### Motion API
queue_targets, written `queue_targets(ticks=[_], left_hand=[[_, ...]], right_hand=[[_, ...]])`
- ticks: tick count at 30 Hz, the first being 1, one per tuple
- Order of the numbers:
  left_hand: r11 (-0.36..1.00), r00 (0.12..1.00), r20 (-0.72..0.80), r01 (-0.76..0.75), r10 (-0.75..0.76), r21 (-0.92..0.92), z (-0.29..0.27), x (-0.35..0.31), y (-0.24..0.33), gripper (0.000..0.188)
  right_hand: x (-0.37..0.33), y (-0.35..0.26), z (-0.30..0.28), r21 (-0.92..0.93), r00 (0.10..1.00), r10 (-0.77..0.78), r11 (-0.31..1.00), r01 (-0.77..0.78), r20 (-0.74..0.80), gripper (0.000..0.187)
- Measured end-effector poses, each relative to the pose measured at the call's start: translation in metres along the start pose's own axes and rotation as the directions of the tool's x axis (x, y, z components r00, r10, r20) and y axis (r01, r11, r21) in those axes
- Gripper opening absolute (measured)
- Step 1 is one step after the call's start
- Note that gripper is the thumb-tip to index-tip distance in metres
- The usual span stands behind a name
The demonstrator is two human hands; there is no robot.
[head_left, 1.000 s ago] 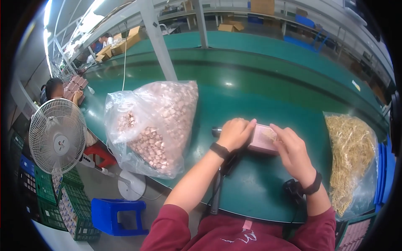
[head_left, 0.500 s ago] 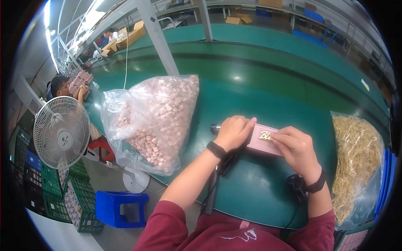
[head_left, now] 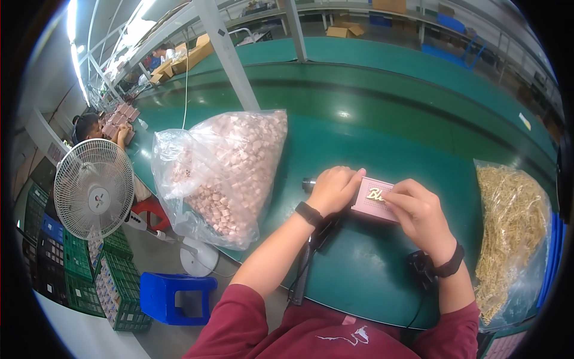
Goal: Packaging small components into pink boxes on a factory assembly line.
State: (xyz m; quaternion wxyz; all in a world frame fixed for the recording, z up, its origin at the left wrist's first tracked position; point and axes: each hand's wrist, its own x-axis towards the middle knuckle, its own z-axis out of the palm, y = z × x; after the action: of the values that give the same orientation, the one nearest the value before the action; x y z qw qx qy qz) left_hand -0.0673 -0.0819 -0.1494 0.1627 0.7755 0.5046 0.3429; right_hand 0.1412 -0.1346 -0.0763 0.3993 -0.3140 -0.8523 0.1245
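Bracing the left edge of a pink rectangular box (head_left: 369, 209) with the left hand (head_left: 336, 186), with the thumb by its upper corner and the other fingers largely hidden. Pinching with the right hand (head_left: 421, 211) at the right end of a gold script-lettering ornament (head_left: 374, 194) on the box's top face. Dressed in a maroon shirt (head_left: 293, 335), with a dark band (head_left: 309, 213) on each wrist, close against a green worktop (head_left: 359, 263). Flanked on the left by a bulging clear bag of small pink cubes (head_left: 233, 164) and on the right by a clear bag of gold pieces (head_left: 511, 239). Bordered farther left by a white fan (head_left: 95, 191), a blue plastic stool (head_left: 156, 299) and green crates (head_left: 75, 257). Accompanied at far left by a co-worker (head_left: 88, 127) beside stacked pink boxes (head_left: 119, 116).
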Motion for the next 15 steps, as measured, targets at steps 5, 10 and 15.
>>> queue_targets(ticks=[5, 10, 15], left_hand=[[1.000, 1.000, -0.002, -0.001, 0.001, -0.006, 0.0002, -0.0007, 0.0011, 0.045], [1.000, 1.000, 0.003, -0.002, 0.002, 0.001, 0.0004, -0.0003, 0.0005, 0.046], [1.000, 1.000, 0.017, 0.005, -0.005, -0.006, 0.0001, 0.0017, 0.0022, 0.046]], right_hand=[[-0.0007, -0.0001, 0.0005, 0.034, 1.000, 0.015, 0.999, -0.014, -0.005, 0.014], [0.0008, -0.0010, -0.0023, 0.035, 1.000, 0.016, 0.999, -0.016, -0.002, 0.014], [-0.0014, 0.0012, 0.0001, 0.004, 1.000, 0.009, 1.000, -0.009, -0.007, 0.014]])
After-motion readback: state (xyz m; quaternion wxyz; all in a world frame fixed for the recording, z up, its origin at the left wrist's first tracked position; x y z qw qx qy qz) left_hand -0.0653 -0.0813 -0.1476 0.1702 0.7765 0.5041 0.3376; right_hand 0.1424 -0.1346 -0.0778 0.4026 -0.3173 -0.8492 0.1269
